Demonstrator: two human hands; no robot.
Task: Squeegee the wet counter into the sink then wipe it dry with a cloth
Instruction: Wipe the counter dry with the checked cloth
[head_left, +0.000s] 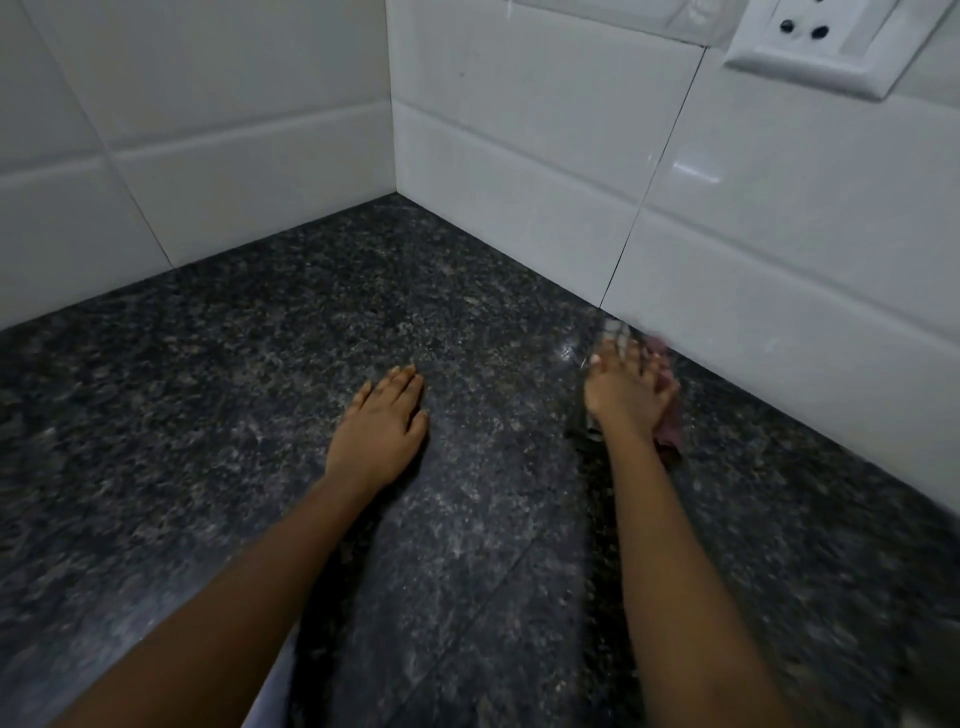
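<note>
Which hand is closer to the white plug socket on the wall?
Right. The right hand presses a pinkish cloth below the white plastic wall socket; the left hand rests flat on the dark speckled granite counter, farther left.

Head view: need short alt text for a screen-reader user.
A person's right hand presses a pinkish cloth onto a dark speckled granite counter beside a white tiled wall; hand and cloth are blurred. The left hand lies flat on the counter, and a wall socket is at upper right.
</note>
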